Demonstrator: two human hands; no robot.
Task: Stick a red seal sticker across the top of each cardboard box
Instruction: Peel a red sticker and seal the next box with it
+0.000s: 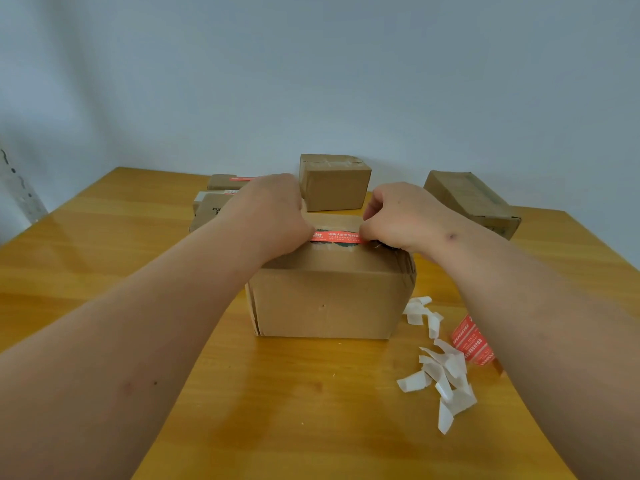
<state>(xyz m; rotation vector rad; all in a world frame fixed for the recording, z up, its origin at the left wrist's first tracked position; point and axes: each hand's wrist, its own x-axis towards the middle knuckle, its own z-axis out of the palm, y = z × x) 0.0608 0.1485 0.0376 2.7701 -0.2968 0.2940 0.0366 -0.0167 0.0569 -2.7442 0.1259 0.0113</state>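
A brown cardboard box [329, 299] stands in the middle of the table, close in front of me. A red seal sticker [337, 236] with white print lies across its top. My left hand [273, 216] pinches the sticker's left end, fingers curled over the box top. My right hand [401, 216] pinches the right end in the same way. Both fists sit low on the box top, and the sticker's ends are hidden under them.
Behind stand more cardboard boxes: one at the back centre [334, 183], a tilted one at the back right [474, 202], and some at the back left [213, 202] with red stickers. White backing scraps [440, 368] and a strip of red stickers [471, 339] lie at the right on the wooden table [104, 237].
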